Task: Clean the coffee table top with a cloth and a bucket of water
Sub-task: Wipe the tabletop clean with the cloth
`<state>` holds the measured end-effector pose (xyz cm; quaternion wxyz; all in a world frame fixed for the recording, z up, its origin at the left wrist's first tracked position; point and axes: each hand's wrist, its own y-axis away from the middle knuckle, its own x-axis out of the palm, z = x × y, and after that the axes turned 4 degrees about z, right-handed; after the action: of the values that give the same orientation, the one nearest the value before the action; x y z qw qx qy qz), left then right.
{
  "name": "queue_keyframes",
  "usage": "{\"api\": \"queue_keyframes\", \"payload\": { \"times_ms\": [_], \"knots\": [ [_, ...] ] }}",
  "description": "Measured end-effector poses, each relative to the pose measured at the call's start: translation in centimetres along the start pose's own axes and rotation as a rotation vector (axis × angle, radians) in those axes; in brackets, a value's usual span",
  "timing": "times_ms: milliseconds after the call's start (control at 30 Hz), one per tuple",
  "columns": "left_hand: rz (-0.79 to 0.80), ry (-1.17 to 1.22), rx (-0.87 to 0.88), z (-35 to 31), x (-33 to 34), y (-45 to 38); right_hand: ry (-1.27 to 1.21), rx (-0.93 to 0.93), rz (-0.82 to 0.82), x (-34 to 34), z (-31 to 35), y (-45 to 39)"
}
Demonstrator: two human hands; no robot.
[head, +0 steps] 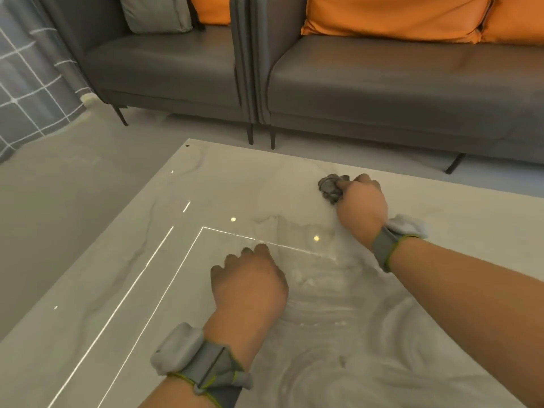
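Note:
The glossy marble-look coffee table top (206,201) fills the lower part of the view, with wet swirl marks on its near right side. My right hand (360,206) grips a bunched grey cloth (329,187) and presses it onto the table near the far edge. My left hand (250,284) rests on the table nearer to me, fingers curled under, holding nothing. Both wrists wear grey bands. No bucket is in view.
A grey armchair (164,69) and a grey sofa (397,92) with orange cushions (391,16) stand just beyond the table's far edge. A grey checked curtain (26,83) hangs at the far left. Pale floor (73,187) lies to the table's left.

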<state>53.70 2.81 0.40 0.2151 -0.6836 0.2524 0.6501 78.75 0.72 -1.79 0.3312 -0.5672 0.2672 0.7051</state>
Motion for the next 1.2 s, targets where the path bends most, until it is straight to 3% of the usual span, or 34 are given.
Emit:
{"api": "queue_keyframes", "payload": {
  "times_ms": [233,400,533,633,1000,1200],
  "knots": [
    [0.033,0.0,0.051,0.4,-0.3,-0.4,-0.051,-0.043,0.054,2.4,8.8,-3.2],
    [-0.049,0.09,0.062,0.4,0.1,-0.1,-0.096,-0.276,0.266,3.4,13.1,-4.8],
    [-0.08,0.16,0.126,0.6,0.4,-0.1,-0.146,-0.605,0.264,4.6,15.1,-1.6],
    [-0.085,0.258,0.061,1.5,-0.3,-0.5,-0.227,-0.755,0.275,5.0,14.8,0.8],
    [-0.133,0.457,-0.219,4.9,-1.3,0.2,-0.246,-0.872,0.266,3.1,6.7,11.4],
    [-0.119,0.365,-0.162,4.7,-0.4,-0.3,-0.112,-0.993,0.255,-0.1,4.2,14.4]
  ]
}}
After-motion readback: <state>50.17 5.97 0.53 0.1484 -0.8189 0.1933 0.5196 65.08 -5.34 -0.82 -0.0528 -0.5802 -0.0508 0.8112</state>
